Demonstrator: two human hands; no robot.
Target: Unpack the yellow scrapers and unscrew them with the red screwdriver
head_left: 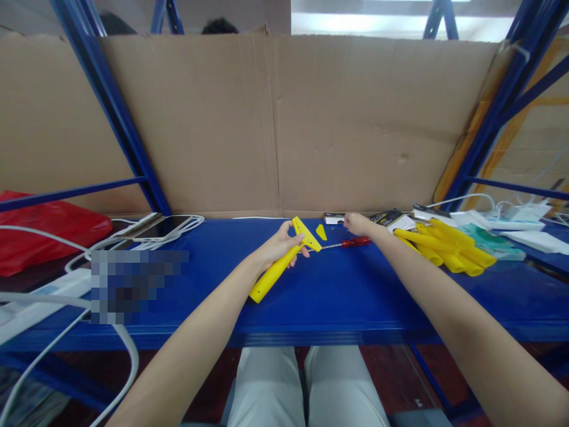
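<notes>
Yellow T-shaped tool (272, 277): in the left hand (284, 243), over the middle of the blue table (338, 302). Handle slants down toward the near edge and the person's left; crosspiece at the upper right end, small dark dots on it. Cannot tell if the handle end touches the tabletop.

Left hand: grasping the tool near where handle meets crosspiece, thumb across the near face, fingertips showing past the far side.

Right hand (355, 224): farther back, fingers curled, beside a small black-and-white box (333, 218). Cannot tell if the fingers are clenched on anything; fingertips too small to read.

Between and around the hands: 1 small yellow piece (320, 232), flat on the table, just right of the crosspiece. 1 screwdriver (355, 242), red handle just in front of the right hand, metal shaft pointing left toward the tool.

Right side: black-and-white packets (391, 219) behind the right forearm; a heap of yellow tubular pieces (448, 246), count unclear; green translucent plastic (493, 243) next to it.

Left side: phone (171, 227), dark screen up, near white cables (189, 224). Red bag (48, 231) at far left. Pixelated patch in front of the phone, contents unreadable.

Backdrop: cardboard (200, 118) upright behind the table, blue metal posts at both sides, 2 patches of dark hair above its top edge.
</notes>
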